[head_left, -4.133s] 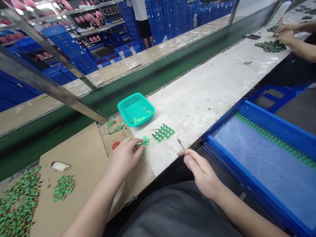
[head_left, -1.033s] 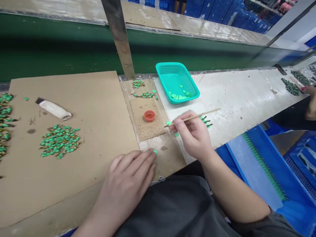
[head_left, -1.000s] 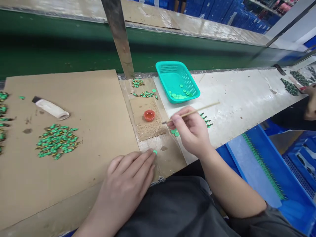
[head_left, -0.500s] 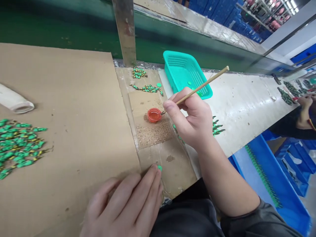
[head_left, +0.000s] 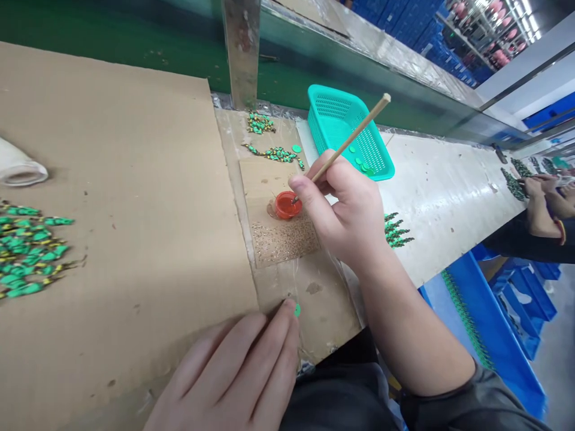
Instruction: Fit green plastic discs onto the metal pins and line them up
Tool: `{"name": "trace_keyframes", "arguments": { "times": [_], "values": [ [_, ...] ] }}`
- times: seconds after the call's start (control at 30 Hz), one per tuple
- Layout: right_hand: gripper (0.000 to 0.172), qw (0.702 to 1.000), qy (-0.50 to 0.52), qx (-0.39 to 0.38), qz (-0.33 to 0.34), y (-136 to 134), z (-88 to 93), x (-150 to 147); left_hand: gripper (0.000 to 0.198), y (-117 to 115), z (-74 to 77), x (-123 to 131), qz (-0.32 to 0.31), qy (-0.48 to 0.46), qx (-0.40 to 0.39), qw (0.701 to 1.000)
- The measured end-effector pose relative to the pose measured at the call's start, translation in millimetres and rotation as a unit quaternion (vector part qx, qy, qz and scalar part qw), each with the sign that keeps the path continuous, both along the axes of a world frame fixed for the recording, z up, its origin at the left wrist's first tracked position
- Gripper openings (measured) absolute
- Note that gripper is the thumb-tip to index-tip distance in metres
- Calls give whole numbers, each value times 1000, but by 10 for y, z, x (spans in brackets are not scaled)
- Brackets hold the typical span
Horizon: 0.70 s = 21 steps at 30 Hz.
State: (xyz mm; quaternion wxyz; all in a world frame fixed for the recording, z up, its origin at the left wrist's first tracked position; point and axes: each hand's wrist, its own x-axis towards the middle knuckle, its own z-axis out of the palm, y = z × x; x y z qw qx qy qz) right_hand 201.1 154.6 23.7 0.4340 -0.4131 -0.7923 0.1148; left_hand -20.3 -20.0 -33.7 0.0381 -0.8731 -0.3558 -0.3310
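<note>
Between its thumb and fingers, my right hand (head_left: pixel 345 209) grips a thin wooden stick (head_left: pixel 354 133), whose dark lower tip is inside a small red cup (head_left: pixel 287 205) of liquid. Near the front edge, my left hand (head_left: pixel 242 365) has its fingers pressed together at a small green disc (head_left: pixel 297 309), which sticks out beside the fingertips. Drops cover the cardboard piece (head_left: pixel 283 242) below the cup. Small green, black and yellow pieces (head_left: pixel 278 154) lie above the cup, with a loose green disc (head_left: pixel 296 148) beside them.
Many green pieces (head_left: pixel 31 251) lie at far left near a white roll (head_left: pixel 20 164). A turquoise basket (head_left: pixel 330 123) holding green discs stands behind my right hand. More green pieces (head_left: pixel 395 230) lie right of it. Another person's hands (head_left: pixel 539 191) are at far right, above blue trays (head_left: pixel 507 335).
The stick's tip has moved from beside the red cup into it, and the stick is now steeper. The view has shifted slightly. My left hand stays at the green disc.
</note>
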Motion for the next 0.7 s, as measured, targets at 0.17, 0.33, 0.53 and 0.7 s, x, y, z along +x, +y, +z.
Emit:
{"name": "trace_keyframes", "arguments": {
  "times": [0.17,0.33,0.53,0.7],
  "values": [
    [39,1000,-17,-7,-4,8,-5,8,30,-59,-62,16,8,-22,-27,999],
    [39,1000,-20,-7,4,10,1,4,34,-93,-105,5,6,-38,-39,999],
    [40,1000,-10,-23,3,13,-21,14,40,-97,-99,12,9,-35,-50,998],
    [38,1000,2,8,-22,-26,27,1,37,-27,-19,56,8,-33,-31,999]
  ]
}}
